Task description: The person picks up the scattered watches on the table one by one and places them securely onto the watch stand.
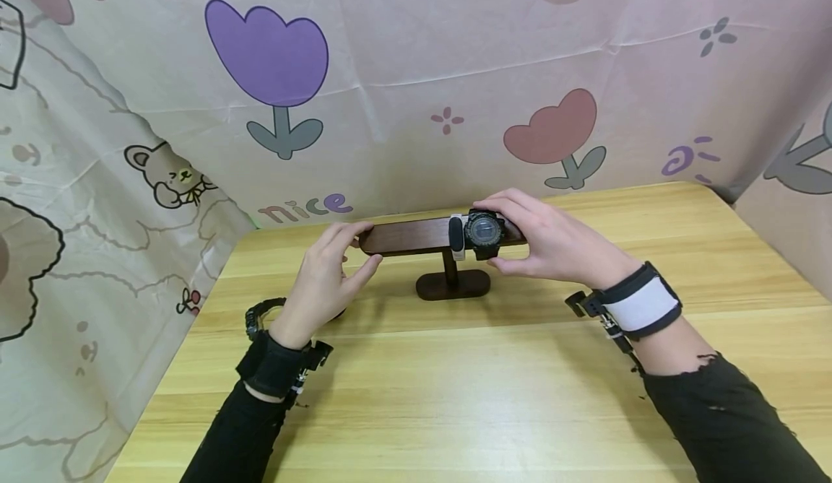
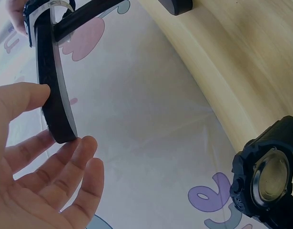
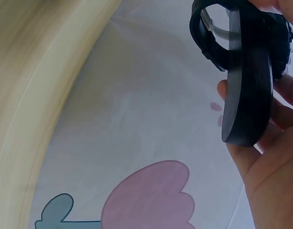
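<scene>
A dark wooden watch stand (image 1: pixel 406 236) with a round-ended bar on a post and an oval base stands near the table's back. Two watches are around its bar: a slim one with a black face and white strap (image 1: pixel 457 236), and beside it to the right a chunky black digital watch (image 1: pixel 484 229). My right hand (image 1: pixel 542 234) grips that black watch at the bar's right end, fingers above and thumb below. At the left end, my left hand (image 1: pixel 321 281) holds the bar between thumb and fingers. Another black watch (image 2: pixel 267 179) lies on the table, partly hidden behind the left wrist.
The pale wood table (image 1: pixel 494 382) spreads in front of the stand. A printed cloth (image 1: pixel 403 71) hangs right behind the table's back edge, with more cloth at the left and right sides. Both wrists wear black straps with small devices.
</scene>
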Demonstrator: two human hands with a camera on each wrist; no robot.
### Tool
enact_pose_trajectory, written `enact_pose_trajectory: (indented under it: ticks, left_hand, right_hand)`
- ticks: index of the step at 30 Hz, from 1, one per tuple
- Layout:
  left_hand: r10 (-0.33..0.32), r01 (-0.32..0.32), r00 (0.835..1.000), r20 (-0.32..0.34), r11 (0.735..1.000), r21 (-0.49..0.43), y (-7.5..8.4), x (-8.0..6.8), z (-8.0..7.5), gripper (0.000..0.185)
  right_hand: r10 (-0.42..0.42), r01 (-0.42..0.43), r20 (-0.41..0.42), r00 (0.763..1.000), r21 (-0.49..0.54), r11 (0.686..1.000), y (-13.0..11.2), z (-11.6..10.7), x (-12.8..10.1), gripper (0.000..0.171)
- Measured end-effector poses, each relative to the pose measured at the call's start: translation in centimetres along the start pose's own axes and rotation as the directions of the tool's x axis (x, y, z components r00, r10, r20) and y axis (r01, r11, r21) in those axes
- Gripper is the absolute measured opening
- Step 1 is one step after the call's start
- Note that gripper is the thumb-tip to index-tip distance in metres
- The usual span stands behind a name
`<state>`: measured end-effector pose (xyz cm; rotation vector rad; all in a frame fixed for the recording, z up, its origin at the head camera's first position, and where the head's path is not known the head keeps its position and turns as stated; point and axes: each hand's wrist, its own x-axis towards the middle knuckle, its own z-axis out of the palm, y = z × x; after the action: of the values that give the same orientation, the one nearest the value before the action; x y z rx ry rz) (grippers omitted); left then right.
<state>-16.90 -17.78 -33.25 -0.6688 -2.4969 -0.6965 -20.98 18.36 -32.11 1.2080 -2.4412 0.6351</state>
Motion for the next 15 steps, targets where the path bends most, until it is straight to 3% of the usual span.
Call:
enact_pose_trajectory:
  ticks: [15]
  left_hand:
    - [-0.006,0.006,1.0,0.0,1.0,-0.005,0.1,-0.07,-0.18,0.049]
  right_hand:
    - [0.006,-0.007,-0.03,1.0,-0.025,1.0,0.34,-0.67,-1.03,0.075]
